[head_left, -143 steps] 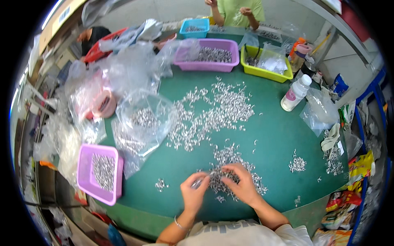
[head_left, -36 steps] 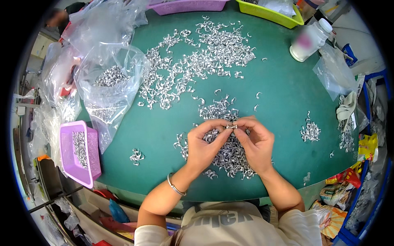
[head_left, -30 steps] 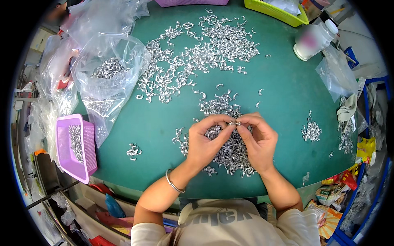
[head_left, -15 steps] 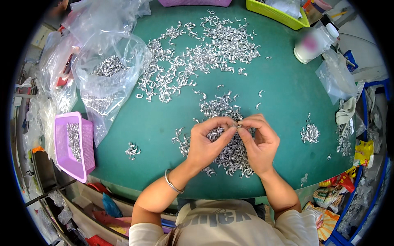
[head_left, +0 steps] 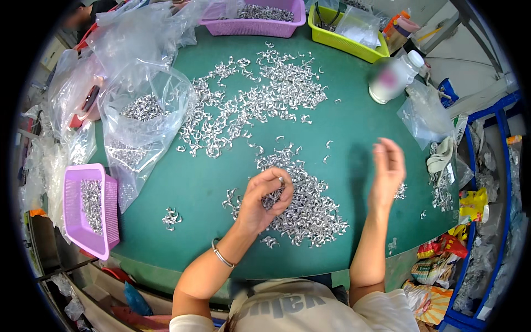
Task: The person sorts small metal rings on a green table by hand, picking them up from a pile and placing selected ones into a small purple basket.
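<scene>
My left hand (head_left: 264, 200) is over the left side of the central pile of small curved silvery metal pieces (head_left: 310, 213). Its fingers curl into a closed grip, with a tiny glint at the fingertips; what they hold is too small to make out. To the right, apart from that pile, my right hand (head_left: 388, 172) is raised above the table, fingers stretched and nothing visible in them. Below it, a small heap of the same pieces (head_left: 400, 192) is partly hidden by the hand.
A wide spread of similar pieces (head_left: 276, 83) covers the far table. At left are a clear bag of pieces (head_left: 145, 157) and a purple basket (head_left: 113, 213). Another purple basket (head_left: 257, 29), a green basket (head_left: 345, 45) and a white bottle (head_left: 390, 83) stand along the back.
My hands were together, pinching at a small piece over the central pile. Now the right hand has moved away to the right and opened; the left stays over the pile. The view has shifted.
</scene>
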Motion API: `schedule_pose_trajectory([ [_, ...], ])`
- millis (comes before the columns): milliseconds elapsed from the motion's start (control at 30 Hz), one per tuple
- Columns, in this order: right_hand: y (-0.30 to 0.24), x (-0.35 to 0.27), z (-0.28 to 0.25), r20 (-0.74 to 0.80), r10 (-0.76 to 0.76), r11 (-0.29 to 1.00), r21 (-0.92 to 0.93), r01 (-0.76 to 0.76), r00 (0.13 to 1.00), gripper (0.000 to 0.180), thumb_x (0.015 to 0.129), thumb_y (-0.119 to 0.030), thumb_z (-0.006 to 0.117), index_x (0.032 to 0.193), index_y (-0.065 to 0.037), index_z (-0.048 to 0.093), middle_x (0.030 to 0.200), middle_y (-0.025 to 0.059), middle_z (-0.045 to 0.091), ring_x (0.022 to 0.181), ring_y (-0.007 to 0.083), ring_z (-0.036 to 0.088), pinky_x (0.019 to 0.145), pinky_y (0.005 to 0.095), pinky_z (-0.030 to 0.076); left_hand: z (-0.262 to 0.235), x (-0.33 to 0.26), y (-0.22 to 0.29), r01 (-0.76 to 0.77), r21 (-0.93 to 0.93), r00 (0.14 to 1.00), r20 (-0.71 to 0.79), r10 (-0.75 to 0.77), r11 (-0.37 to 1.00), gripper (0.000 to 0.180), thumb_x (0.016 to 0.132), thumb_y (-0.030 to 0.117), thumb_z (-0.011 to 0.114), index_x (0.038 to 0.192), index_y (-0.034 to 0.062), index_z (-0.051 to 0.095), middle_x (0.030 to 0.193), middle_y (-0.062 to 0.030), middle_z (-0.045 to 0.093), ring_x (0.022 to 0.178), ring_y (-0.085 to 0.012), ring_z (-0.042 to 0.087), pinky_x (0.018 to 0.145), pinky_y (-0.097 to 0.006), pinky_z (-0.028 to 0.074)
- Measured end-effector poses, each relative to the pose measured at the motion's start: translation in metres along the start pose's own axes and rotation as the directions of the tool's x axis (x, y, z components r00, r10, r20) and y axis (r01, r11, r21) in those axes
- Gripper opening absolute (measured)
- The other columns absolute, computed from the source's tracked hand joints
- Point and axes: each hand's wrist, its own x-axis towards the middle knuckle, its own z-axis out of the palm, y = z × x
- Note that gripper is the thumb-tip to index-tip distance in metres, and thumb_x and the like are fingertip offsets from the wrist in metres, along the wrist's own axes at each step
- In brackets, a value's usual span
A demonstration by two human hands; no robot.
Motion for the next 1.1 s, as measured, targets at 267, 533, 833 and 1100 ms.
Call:
schedule_pose_trajectory([
  [267,0.024,-0.023,0.031,0.507,-0.099,0.644,-0.624,0.443,0.856,0.021,0.067,-0.011,0.069,0.085,-0.004,0.060,0.079,0.0063,0.057,0.080,0.0230,0.050,0.073,0.0347,0.036,-0.002,0.001,0.001,-0.046,0.122,0.999,-0.005,0.047,0.991,0.026,0.089,0.022,0.045,0.076,0.0005,0.051,0.065,-0.0049,0.047,0.048,-0.0079,0.039,0.037,-0.017,0.023],
  [533,0.020,-0.025,0.039,0.442,0.022,0.985,-0.165,0.058,0.897,0.024,0.073,0.007,0.059,0.096,0.001,0.058,0.080,0.0046,0.056,0.072,0.0094,0.050,0.067,0.0219,0.040,0.003,0.001,-0.001,-0.041,0.258,0.987,-0.140,0.079,0.965,0.022,0.088,0.017,0.049,0.094,-0.0027,0.057,0.066,-0.0018,0.048,0.046,-0.0044,0.036,0.036,-0.016,0.023],
  [833,-0.015,-0.058,0.046,0.506,-0.429,0.902,0.205,0.379,0.748,0.026,0.068,0.012,0.061,0.093,0.004,0.058,0.083,0.0122,0.059,0.074,0.0200,0.057,0.066,0.0281,0.046,0.013,-0.001,-0.007,-0.185,0.676,0.928,-0.118,0.353,0.713,0.014,0.076,0.005,0.063,0.090,-0.0002,0.063,0.069,0.0032,0.052,0.061,-0.0030,0.045,0.051,-0.017,0.036],
  [1100,-0.026,-0.069,0.053,0.381,-0.274,0.955,0.215,0.204,0.883,0.024,0.065,0.009,0.066,0.087,0.004,0.059,0.082,0.0116,0.060,0.075,0.0218,0.057,0.067,0.0287,0.046,0.016,-0.002,-0.006,-0.211,0.712,0.907,-0.113,0.407,0.669,0.012,0.076,0.002,0.061,0.087,-0.0001,0.064,0.075,-0.0001,0.058,0.068,-0.0043,0.049,0.059,-0.018,0.041],
])
